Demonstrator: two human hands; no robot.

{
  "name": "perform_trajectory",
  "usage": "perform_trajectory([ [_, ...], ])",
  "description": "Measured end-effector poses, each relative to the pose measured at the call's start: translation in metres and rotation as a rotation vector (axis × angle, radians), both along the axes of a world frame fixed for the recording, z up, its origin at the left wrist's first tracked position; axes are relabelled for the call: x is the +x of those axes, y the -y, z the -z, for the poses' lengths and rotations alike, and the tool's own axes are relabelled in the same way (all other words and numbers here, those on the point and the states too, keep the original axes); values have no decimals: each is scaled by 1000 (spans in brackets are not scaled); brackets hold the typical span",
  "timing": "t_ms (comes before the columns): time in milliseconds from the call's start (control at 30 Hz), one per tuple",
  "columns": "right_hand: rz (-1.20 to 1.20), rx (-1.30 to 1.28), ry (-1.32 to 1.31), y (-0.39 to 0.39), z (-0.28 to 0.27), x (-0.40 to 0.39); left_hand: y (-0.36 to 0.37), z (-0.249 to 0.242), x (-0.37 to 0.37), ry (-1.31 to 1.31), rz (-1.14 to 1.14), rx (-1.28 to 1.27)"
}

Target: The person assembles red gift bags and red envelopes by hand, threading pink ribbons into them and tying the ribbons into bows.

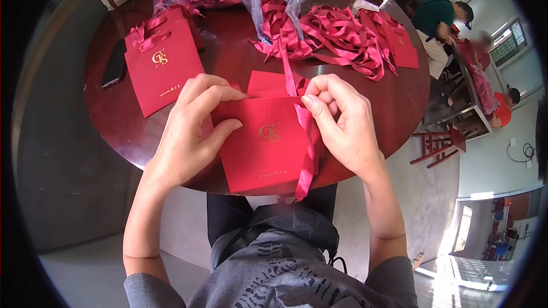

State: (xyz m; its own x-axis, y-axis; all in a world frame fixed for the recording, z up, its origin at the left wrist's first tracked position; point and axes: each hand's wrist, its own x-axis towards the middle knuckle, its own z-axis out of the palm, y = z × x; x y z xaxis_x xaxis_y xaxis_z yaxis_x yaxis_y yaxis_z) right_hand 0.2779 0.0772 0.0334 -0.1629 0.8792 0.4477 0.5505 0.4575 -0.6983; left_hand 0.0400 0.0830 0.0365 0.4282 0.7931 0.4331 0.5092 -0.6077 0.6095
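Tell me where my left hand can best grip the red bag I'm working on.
Probably the top edge of the red bag near its left corner, coming from the left with the thumb on the front. The ribbon hangs down the right side and the right hand occupies the top right, so the left corner looks clearer.

2 grey sleeves (145, 290) flank a black-printed shirt (285, 282).

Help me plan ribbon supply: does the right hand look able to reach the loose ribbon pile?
Probably yes: the ribbon pile lies beyond the right hand with bare tabletop between, though that hand is occupied at the rim of the held bag and may need to let go.
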Motion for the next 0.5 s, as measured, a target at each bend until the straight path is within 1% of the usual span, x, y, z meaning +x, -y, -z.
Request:
perform_trajectory([
  [67, 23, -4, 4, -1, 3, 3, -5, 3, 3, 47, 19, -35],
  [133, 45, -100, -7, -1, 6, 7, -11, 10, 5, 94, 44, -85],
  [167, 55, -111, -5, 1, 8, 9, -17, 14, 5, 155, 17, -301],
  [200, 31, 71, 86, 3, 9, 11, -22, 18, 6, 213, -13, -520],
  [233, 1, 254, 177, 5, 9, 13, -25, 21, 7, 203, -24, -555],
  [267, 1, 244, 180, 11, 9, 18, -27, 23, 7, 204, -23, -565],
  [333, -206, 275, 405, 33, 6, 32, -30, 25, 7, 130, -24, -492],
  [400, -305, 163, 570, 55, 9, 36, -32, 31, 5, 153, -12, -498],
  [467, -379, 91, 655, 70, 16, 36, -33, 33, 5, 177, 4, -500],
  [500, -387, 108, 700, 74, 20, 36, -32, 33, 6, 177, 6, -503],
])
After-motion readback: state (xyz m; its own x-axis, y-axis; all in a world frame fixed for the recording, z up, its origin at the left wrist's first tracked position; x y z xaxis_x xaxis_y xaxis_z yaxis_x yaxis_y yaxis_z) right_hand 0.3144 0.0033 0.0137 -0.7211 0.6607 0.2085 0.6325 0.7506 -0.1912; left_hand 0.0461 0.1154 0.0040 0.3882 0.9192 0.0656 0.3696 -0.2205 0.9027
